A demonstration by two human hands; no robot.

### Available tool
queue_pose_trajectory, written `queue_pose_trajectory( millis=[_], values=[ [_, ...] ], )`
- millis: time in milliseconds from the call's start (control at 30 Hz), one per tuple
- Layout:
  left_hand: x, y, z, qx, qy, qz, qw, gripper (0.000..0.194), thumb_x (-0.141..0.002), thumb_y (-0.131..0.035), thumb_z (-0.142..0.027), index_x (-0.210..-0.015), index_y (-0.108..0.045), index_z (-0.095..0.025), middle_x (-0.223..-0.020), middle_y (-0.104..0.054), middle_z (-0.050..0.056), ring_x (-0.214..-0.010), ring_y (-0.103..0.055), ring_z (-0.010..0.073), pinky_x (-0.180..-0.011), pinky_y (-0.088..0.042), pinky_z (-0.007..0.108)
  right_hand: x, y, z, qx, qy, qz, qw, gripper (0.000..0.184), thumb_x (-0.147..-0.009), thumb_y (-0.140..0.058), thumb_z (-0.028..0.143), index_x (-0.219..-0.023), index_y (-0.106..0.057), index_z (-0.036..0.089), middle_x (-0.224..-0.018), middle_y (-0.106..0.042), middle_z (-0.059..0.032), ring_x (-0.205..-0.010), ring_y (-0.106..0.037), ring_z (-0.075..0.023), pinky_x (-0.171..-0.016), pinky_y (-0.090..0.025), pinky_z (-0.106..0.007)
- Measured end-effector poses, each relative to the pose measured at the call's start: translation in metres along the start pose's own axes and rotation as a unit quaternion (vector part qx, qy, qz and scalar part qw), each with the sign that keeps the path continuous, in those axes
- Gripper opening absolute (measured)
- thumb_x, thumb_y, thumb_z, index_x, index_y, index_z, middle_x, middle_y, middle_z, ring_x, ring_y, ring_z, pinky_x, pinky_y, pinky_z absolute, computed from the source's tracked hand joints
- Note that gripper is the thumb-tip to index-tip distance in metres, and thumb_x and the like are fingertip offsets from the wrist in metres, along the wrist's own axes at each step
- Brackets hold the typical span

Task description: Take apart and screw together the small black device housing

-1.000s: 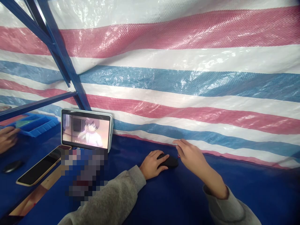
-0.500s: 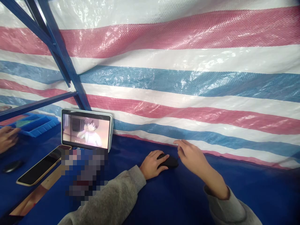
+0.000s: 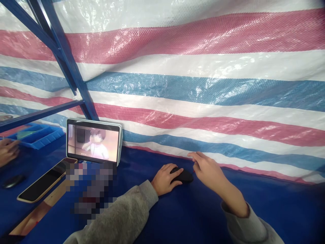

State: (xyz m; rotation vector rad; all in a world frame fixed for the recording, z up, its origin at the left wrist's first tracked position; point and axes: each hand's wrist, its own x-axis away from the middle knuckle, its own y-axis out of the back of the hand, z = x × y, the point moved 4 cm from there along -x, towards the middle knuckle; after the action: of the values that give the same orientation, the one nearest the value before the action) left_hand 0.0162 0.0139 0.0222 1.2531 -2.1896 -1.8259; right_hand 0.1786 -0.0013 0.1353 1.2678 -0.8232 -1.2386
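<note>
A black computer mouse point(image 3: 185, 175) rests on the blue tabletop. My left hand point(image 3: 166, 179) lies over its left end, fingers bent across the top and the thumb stretched along the near side. Just right of the mouse hovers my right hand point(image 3: 207, 169), apart from it. Its index finger points left and the other fingers curl loosely. I see nothing held in it, though its underside is partly hidden.
A tablet point(image 3: 93, 141) playing an animated video leans at the back left. Before it lie a phone point(image 3: 47, 179) and a second mouse point(image 3: 14, 181). Another person's hand point(image 3: 7, 151) is beside a blue tray point(image 3: 42, 142). A blue metal frame point(image 3: 67, 67) and striped sheeting point(image 3: 203, 89) stand behind.
</note>
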Motion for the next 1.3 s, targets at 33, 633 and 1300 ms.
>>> queue_pose_trajectory(
  millis=[33,633,1300],
  values=[
    [0.0001,-0.0002,0.0001,0.0,0.0,0.001,1.0,0.05,-0.093,-0.049,-0.05,-0.137,-0.047,-0.025,-0.124,-0.054,0.011,-0.115,-0.051,0.0257,-0.097,-0.045,0.043,0.0001,-0.0001,0.0001,0.003,0.0,-0.001,1.0,0.041,-0.082,-0.039,0.008,-0.116,-0.059,0.02,-0.1,-0.066,-0.0066,-0.079,-0.064,-0.0191,-0.067,-0.039,-0.028],
    [0.0012,-0.0007,0.0009,0.001,-0.002,0.0,1.0,0.05,-0.093,-0.05,-0.049,-0.137,-0.048,-0.025,-0.123,-0.054,0.011,-0.115,-0.051,0.026,-0.097,-0.045,0.043,-0.0009,-0.0014,-0.0005,-0.006,0.008,-0.006,1.0,0.036,-0.083,-0.041,0.011,-0.111,-0.06,0.02,-0.096,-0.068,-0.0059,-0.079,-0.063,-0.019,-0.068,-0.04,-0.028],
    [0.0003,-0.0001,0.0001,0.0,-0.005,-0.003,1.0,0.05,-0.093,-0.049,-0.05,-0.137,-0.047,-0.026,-0.123,-0.054,0.011,-0.115,-0.051,0.0259,-0.096,-0.045,0.043,-0.0012,-0.0006,-0.0018,-0.022,-0.011,-0.006,1.0,0.026,-0.089,-0.039,0.017,-0.104,-0.06,0.021,-0.091,-0.067,-0.0041,-0.072,-0.061,-0.0176,-0.064,-0.036,-0.028]
  ],
)
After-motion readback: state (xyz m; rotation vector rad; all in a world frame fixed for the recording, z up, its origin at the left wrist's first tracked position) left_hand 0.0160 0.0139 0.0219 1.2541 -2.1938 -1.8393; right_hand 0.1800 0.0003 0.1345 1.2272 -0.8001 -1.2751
